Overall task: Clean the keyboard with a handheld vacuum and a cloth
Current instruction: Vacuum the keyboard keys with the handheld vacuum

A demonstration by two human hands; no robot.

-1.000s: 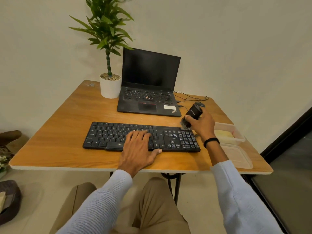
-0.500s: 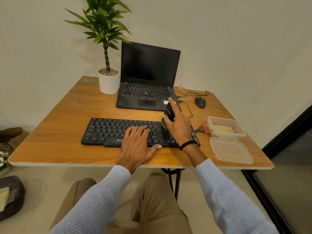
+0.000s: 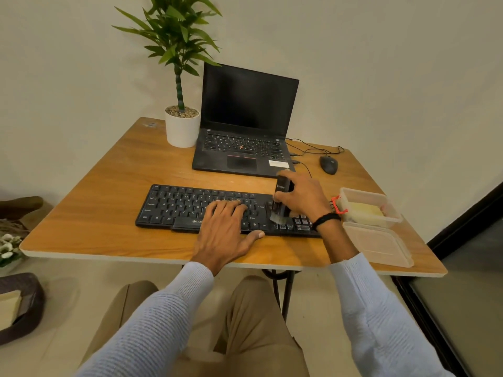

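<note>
Where the table (image 3: 95, 213) meets the wall: a potted plant (image 3: 181, 129), an open laptop (image 3: 245, 148) with a dark screen, and a mouse (image 3: 328, 164) with loose cables.
Right edge: a clear tub (image 3: 362, 192) holding a yellow cloth (image 3: 363, 209), with its lid (image 3: 377, 247) flat in front, just beside the keyboard's right end.
In the way: the left hand (image 3: 226, 235) lies flat on the middle keys, fingers straight and close together, thumb out over the front edge.
Keyboard (image 3: 177, 205): black with white lettering, lying in front of the laptop.
Vacuum (image 3: 281, 186): small, black, upright, with its bristled tip on the keys left of the number pad. The right hand (image 3: 304, 197) has its fingers curled round the body.
</note>
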